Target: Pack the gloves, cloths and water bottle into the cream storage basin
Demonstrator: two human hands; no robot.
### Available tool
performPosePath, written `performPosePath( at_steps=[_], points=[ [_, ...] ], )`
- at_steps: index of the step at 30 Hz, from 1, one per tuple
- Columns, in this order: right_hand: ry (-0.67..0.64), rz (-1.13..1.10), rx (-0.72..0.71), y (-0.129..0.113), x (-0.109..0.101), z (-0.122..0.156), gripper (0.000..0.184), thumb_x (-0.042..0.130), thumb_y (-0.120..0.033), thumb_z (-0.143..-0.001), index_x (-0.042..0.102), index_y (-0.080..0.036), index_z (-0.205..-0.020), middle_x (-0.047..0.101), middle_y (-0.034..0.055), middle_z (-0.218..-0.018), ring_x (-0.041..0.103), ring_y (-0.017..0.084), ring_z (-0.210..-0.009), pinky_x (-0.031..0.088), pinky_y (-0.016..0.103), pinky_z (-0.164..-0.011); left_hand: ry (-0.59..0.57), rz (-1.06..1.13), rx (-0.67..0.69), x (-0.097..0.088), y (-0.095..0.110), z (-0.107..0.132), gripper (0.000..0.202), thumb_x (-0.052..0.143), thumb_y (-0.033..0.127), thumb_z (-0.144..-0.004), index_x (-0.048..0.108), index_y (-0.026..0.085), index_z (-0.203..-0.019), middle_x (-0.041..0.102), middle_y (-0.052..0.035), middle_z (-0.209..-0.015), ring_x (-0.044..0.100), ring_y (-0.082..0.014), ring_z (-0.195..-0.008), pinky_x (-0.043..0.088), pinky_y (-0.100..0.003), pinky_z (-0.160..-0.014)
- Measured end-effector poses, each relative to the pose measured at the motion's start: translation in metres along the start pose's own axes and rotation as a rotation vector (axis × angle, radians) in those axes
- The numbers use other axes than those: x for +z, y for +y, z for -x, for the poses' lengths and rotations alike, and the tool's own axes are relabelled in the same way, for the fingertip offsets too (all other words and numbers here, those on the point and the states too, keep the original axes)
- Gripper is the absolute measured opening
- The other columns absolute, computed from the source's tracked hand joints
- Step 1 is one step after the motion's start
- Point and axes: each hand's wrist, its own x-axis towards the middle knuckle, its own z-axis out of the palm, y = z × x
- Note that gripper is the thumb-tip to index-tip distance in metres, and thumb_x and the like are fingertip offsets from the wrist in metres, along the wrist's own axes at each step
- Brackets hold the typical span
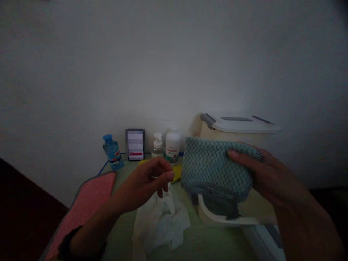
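My right hand (261,170) is closed on the folded blue-green cleaning cloth (214,166), thumb on the near face and fingers behind it. The cloth has a bumpy weave and a loose lower edge that hangs in front of an open white bin (225,219). To the left, my left hand (156,177) has curled fingers, with thumb and forefinger tips close together. Whether anything thin is between them is hard to see. Just below those fingers lies a crumpled white tissue or thin plastic sheet (163,228), its peak rising near the thumb.
A pink cloth (89,203) with grey edging lies at the left table edge. Along the wall stand a blue bottle (112,154), a phone (135,145), a pump bottle (157,145) and a white bottle (173,143). A lidded box (241,125) is behind the cloth; something yellow (177,173) lies mid-table.
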Motion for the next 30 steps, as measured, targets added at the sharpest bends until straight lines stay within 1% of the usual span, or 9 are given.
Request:
performPosePath(
  at_steps=[3,8,11,14,19,22,25,27,30],
  points=[
    [0.162,0.107,-0.066,-0.001,-0.039,0.004,0.019,0.068,-0.037,-0.075,0.07,-0.022,-0.087,0.072,0.0024,-0.088,0.066,0.02,-0.082,0.053,0.03,-0.073,-0.071,-0.089,-0.026,0.005,-0.008,-0.002,0.017,0.055,0.034,-0.084,0.054,0.017,-0.084,0.055,0.0024,-0.066,0.055,-0.0099,-0.057,0.049,-0.021,-0.052],
    [0.248,0.342,0.048,0.006,-0.081,0.018,0.026,0.066,-0.04,-0.076,0.069,-0.022,-0.094,0.072,0.0032,-0.089,0.065,0.021,-0.083,0.052,0.03,-0.073,-0.133,-0.239,-0.051,0.012,-0.017,-0.006,0.018,0.052,0.036,-0.086,0.058,0.019,-0.089,0.058,0.0012,-0.073,0.057,-0.0108,-0.06,0.05,-0.021,-0.056],
    [0.206,0.48,0.134,0.011,-0.084,0.023,0.029,0.066,-0.043,-0.076,0.07,-0.021,-0.093,0.073,0.004,-0.088,0.066,0.023,-0.081,0.052,0.032,-0.071,-0.108,-0.311,-0.035,0.015,-0.019,-0.007,0.018,0.052,0.035,-0.086,0.06,0.02,-0.092,0.061,-0.0011,-0.08,0.059,-0.0121,-0.064,0.05,-0.021,-0.058],
    [0.173,0.594,0.122,0.014,-0.084,0.021,0.027,0.063,-0.045,-0.077,0.071,-0.021,-0.087,0.073,0.0045,-0.086,0.066,0.024,-0.078,0.051,0.034,-0.07,-0.077,-0.377,0.052,0.019,-0.022,-0.006,0.025,0.053,0.032,-0.085,0.059,0.026,-0.109,0.06,-0.0052,-0.107,0.061,-0.0152,-0.081,0.052,-0.023,-0.065],
    [0.185,0.845,-0.049,0.025,-0.079,0.014,0.026,0.057,-0.041,-0.082,0.07,-0.022,-0.093,0.072,0.0066,-0.093,0.064,0.027,-0.087,0.048,0.04,-0.081,-0.159,-0.485,0.089,0.03,-0.03,-0.002,0.041,0.049,0.032,-0.087,0.047,0.038,-0.128,0.036,-0.0054,-0.142,0.061,-0.0157,-0.087,0.055,-0.026,-0.07],
    [-0.02,0.996,-0.112,0.04,-0.065,0.015,0.036,0.052,-0.038,-0.085,0.063,-0.021,-0.114,0.064,0.0078,-0.116,0.057,0.026,-0.106,0.04,0.043,-0.095,-0.207,-0.569,0.106,0.035,-0.03,-0.001,0.042,0.047,0.034,-0.089,0.043,0.04,-0.13,0.034,-0.0035,-0.144,0.056,-0.0217,-0.108,0.051,-0.035,-0.086],
    [-0.396,1.103,0.036,0.053,-0.048,0.016,0.047,0.051,-0.043,-0.084,0.055,-0.02,-0.125,0.056,0.0095,-0.129,0.051,0.026,-0.116,0.037,0.041,-0.099,-0.228,-0.617,0.135,0.037,-0.029,-0.001,0.042,0.046,0.034,-0.09,0.042,0.041,-0.131,0.038,-0.0002,-0.143,0.044,-0.0234,-0.124,0.038,-0.043,-0.102],
    [-0.561,1.173,0.151,0.055,-0.039,0.013,0.047,0.05,-0.044,-0.084,0.057,-0.018,-0.123,0.06,0.0124,-0.123,0.056,0.028,-0.11,0.042,0.042,-0.094,-0.244,-0.619,0.132,0.038,-0.028,-0.001,0.042,0.046,0.033,-0.09,0.041,0.041,-0.131,0.04,0.001,-0.141,0.044,-0.0212,-0.124,0.036,-0.041,-0.104],
    [-0.684,1.248,0.2,0.053,-0.029,0.004,0.039,0.049,-0.038,-0.085,0.064,-0.015,-0.112,0.069,0.0135,-0.102,0.064,0.029,-0.089,0.049,0.041,-0.077,-0.248,-0.625,0.145,0.039,-0.028,-0.001,0.042,0.046,0.032,-0.091,0.041,0.04,-0.132,0.043,0.001,-0.139,0.043,-0.0183,-0.124,0.035,-0.037,-0.105]
  ],
)
